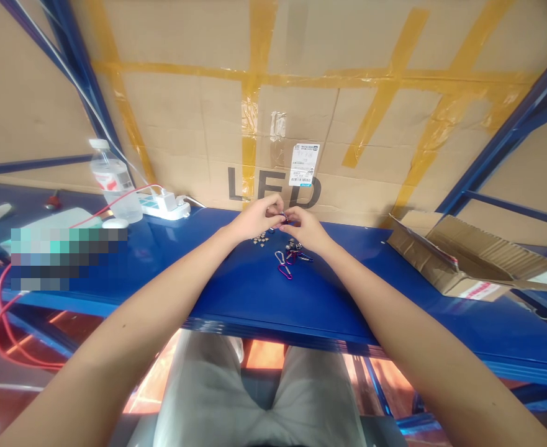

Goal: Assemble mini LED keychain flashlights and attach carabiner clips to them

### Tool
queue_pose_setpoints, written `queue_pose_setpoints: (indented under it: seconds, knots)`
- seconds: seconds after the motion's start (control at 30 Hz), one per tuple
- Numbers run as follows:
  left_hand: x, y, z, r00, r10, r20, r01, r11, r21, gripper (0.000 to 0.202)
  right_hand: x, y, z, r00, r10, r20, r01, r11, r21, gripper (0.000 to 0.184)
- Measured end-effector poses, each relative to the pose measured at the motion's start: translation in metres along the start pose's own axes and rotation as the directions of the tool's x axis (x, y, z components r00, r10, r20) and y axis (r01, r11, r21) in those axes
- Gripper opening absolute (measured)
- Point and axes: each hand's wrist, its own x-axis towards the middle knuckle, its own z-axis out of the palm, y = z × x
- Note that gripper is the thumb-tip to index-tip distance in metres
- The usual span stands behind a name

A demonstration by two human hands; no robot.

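My left hand and my right hand meet above the blue shelf, fingertips pinched together. Between them they grip a small dark metal piece, mostly covered by the fingers, so its kind does not show. Below my left hand lies a scatter of small brassy metal bits. Under my right hand is a little heap of carabiners in dark red and blue, with small silvery parts among them. Closer to me lie a silver carabiner and a purple carabiner, end to end.
The blue metal shelf backs onto a large taped cardboard box. Leftward stand a water bottle, a white power strip and a red cable. An open carton sits at the right.
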Motion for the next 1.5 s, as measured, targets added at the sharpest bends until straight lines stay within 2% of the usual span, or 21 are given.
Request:
queue_pose_setpoints:
  seconds: [0.13,0.23,0.33,0.43,0.53,0.7,0.8,0.9,1.0,1.07,1.17,1.27,1.4,1.5]
  knots:
    - [0.001,0.005,0.001,0.998,0.053,0.019,-0.054,0.995,0.084,0.005,0.000,0.000,0.002,0.999,0.034,0.041,-0.038,0.992,0.118,0.027]
    - [0.002,0.008,0.002,0.997,0.083,-0.003,-0.081,0.982,0.169,0.005,0.001,0.003,0.002,0.999,0.045,0.029,-0.047,0.994,0.103,0.027]
    - [0.002,0.012,0.002,0.992,0.121,-0.019,-0.115,0.972,0.206,0.010,0.003,0.005,0.001,0.998,-0.034,-0.055,0.037,0.999,0.040,0.016]
    - [0.001,0.015,0.003,0.985,0.158,-0.070,-0.146,0.978,0.148,0.026,0.005,0.004,-0.003,0.984,-0.116,-0.133,0.122,0.992,0.040,0.008]
    - [0.000,0.015,0.004,0.984,0.160,-0.076,-0.150,0.981,0.126,0.030,0.005,0.003,-0.005,0.979,-0.156,-0.131,0.159,0.987,0.015,0.010]
    - [0.000,0.014,0.005,0.986,0.164,-0.031,-0.154,0.967,0.203,0.020,0.004,0.003,-0.006,0.972,-0.204,-0.114,0.195,0.978,-0.078,0.010]
    - [0.001,0.008,-0.001,0.994,0.110,0.003,-0.107,0.958,0.264,0.018,0.003,0.003,-0.006,0.973,-0.202,-0.108,0.194,0.977,-0.086,0.010]
    - [0.000,-0.002,-0.015,0.993,-0.051,0.102,0.008,0.922,0.387,0.018,0.004,0.005,-0.006,0.977,-0.190,-0.094,0.182,0.979,-0.088,0.010]
    - [-0.003,-0.012,-0.028,0.941,-0.224,0.253,0.092,0.890,0.446,0.018,0.004,0.009,-0.006,0.983,-0.168,-0.079,0.160,0.982,-0.096,0.011]
    - [-0.004,-0.016,-0.030,0.926,-0.251,0.283,0.107,0.892,0.440,0.017,0.004,0.014,-0.006,0.988,-0.144,-0.061,0.136,0.983,-0.122,0.011]
    - [-0.004,-0.019,-0.022,0.936,-0.239,0.260,0.103,0.889,0.445,0.017,0.004,0.021,-0.007,0.993,-0.115,0.014,0.116,0.979,-0.166,0.015]
    - [-0.003,-0.023,-0.010,0.947,-0.239,0.217,0.086,0.834,0.545,0.018,0.004,0.025,-0.006,0.990,-0.111,0.085,0.126,0.974,-0.187,0.019]
    - [-0.003,-0.029,-0.001,0.950,-0.259,0.176,0.109,0.801,0.589,0.008,0.002,0.024,-0.004,0.987,-0.108,0.117,0.132,0.967,-0.220,0.018]
    - [-0.004,-0.030,-0.001,0.957,-0.252,0.147,0.114,0.787,0.606,0.009,0.001,0.022,-0.002,0.984,-0.112,0.135,0.140,0.964,-0.224,0.017]
